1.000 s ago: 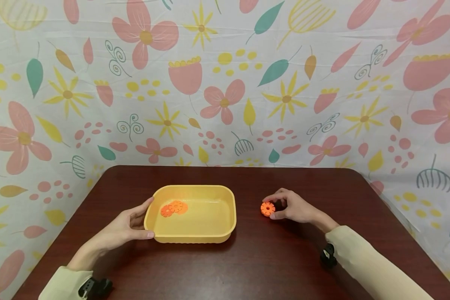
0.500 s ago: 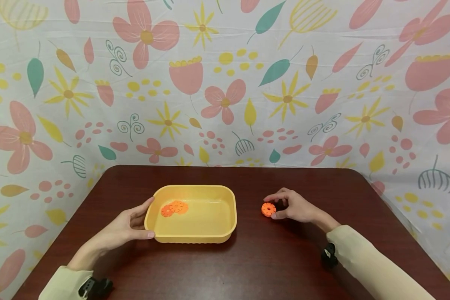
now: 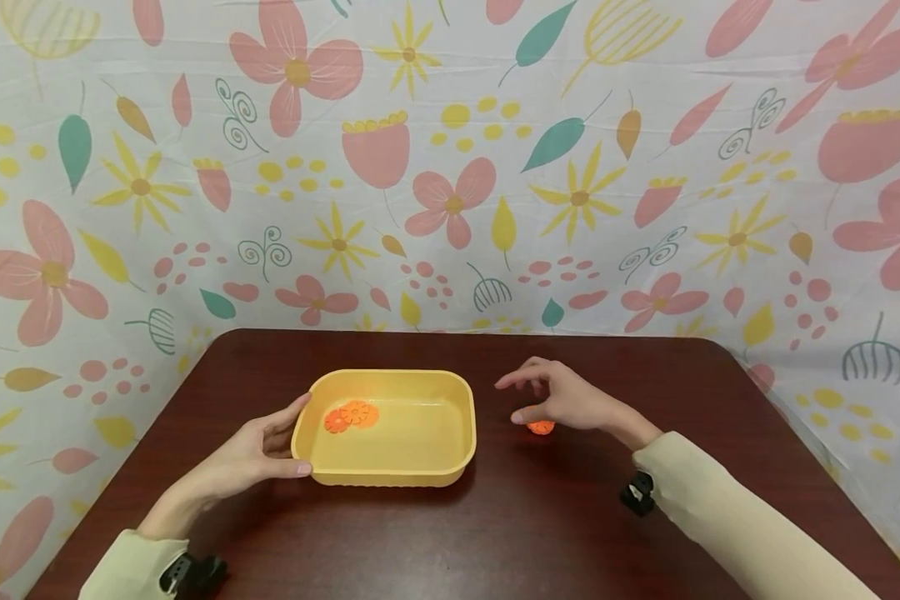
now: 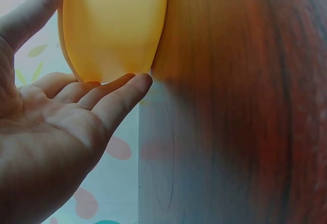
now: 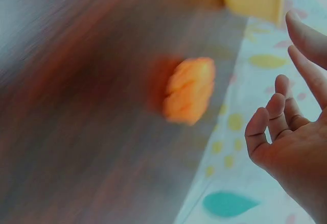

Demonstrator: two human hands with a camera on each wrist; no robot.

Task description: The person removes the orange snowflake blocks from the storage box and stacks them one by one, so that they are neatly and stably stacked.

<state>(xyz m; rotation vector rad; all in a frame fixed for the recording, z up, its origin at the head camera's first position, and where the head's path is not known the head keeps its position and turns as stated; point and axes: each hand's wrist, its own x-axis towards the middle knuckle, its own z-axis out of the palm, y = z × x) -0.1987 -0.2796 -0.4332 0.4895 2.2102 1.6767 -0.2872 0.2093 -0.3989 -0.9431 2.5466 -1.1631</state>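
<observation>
My left hand (image 3: pixel 243 457) holds the left end of a yellow plastic tray (image 3: pixel 390 479), thumb at the near corner and fingers against its end wall. Several flat orange notched discs (image 3: pixel 354 413) overlap on the tray's floor, toward the left. To the right of the tray, a small stack of orange notched discs (image 5: pixel 190 90) sits on the table. My right hand (image 3: pixel 566 398) hovers over that stack, thumb and fingers spread with nothing between them. In the head view the hand hides much of the stack; in the right wrist view there is a gap between them.
The dark brown wooden table (image 3: pixel 435 542) has its far edge against a white cloth (image 3: pixel 435 100) printed with flowers and leaves. A black wrist device (image 3: pixel 191 573) is on the left forearm and another black device (image 3: pixel 637 493) on the right.
My right hand has let go of the orange disc stack and lifted up and to the left, its thumb and fingers spreading. The left hand and tray stay put.
</observation>
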